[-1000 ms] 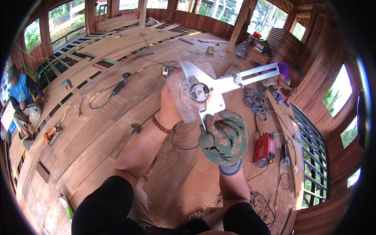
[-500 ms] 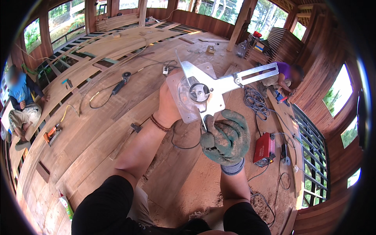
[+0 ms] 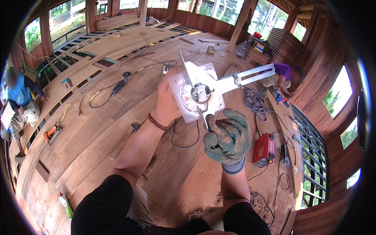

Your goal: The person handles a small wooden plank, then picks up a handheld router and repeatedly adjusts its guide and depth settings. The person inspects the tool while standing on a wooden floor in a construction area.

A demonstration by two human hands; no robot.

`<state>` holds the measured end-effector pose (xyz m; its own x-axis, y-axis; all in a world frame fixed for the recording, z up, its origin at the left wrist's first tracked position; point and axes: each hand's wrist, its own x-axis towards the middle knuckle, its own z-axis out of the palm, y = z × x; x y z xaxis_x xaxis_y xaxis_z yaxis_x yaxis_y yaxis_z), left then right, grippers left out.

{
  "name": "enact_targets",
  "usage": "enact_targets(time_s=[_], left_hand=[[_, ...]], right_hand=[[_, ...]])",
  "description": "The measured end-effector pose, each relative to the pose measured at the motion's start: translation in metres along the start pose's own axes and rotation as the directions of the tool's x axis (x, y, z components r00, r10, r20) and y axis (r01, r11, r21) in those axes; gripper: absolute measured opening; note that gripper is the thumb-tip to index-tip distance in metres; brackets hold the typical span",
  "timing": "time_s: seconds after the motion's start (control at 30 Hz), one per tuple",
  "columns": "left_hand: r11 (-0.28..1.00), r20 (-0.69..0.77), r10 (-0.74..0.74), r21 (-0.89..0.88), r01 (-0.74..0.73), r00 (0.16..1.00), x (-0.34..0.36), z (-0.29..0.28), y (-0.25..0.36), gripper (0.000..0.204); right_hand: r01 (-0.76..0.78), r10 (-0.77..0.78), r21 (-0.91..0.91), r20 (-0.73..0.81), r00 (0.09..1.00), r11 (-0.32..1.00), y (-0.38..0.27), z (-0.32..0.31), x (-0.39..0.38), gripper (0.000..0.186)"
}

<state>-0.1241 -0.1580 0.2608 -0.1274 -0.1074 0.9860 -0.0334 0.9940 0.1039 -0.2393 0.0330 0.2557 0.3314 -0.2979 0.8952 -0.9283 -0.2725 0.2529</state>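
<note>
Held up in front of me is a trim router (image 3: 181,94), its clear square base turned toward me. A shiny metal guide bracket (image 3: 231,83) with a slotted arm lies across the base, and the arm points to the upper right. My bare left hand (image 3: 169,96) is closed around the router from behind on its left side; most of its fingers are hidden. A dusty green glove covers my right hand (image 3: 228,137), whose thumb and finger pinch the bracket's lower tip below the base. The remaining gloved fingers are curled.
A red power unit (image 3: 264,150) and coiled cable (image 3: 256,102) are at right. An angle grinder (image 3: 121,83) and orange nailer (image 3: 52,133) lie on the plank floor (image 3: 98,129). One person (image 3: 23,94) sits at left; another (image 3: 280,76) crouches at right. Floor gaps show joists (image 3: 313,156).
The router and both hands have shifted slightly; the bracket's arm has moved a little left and down. The person at left has changed leg position.
</note>
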Motion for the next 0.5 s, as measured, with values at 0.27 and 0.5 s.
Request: enact_targets(time_s=[0.27,0.5], left_hand=[[1.0,-0.053,0.004,0.009,-0.003,0.999,0.004,0.001,-0.001,0.046],[0.999,0.034,0.042,0.012,-0.043,0.999,0.001,-0.001,-0.002,0.052]], right_hand=[[-0.065,0.066,0.046,-0.019,0.998,0.997,0.01,-0.003,-0.01,0.038],[-0.342,0.349,0.283,0.028,0.937,0.896,0.011,-0.02,-0.014,0.029]])
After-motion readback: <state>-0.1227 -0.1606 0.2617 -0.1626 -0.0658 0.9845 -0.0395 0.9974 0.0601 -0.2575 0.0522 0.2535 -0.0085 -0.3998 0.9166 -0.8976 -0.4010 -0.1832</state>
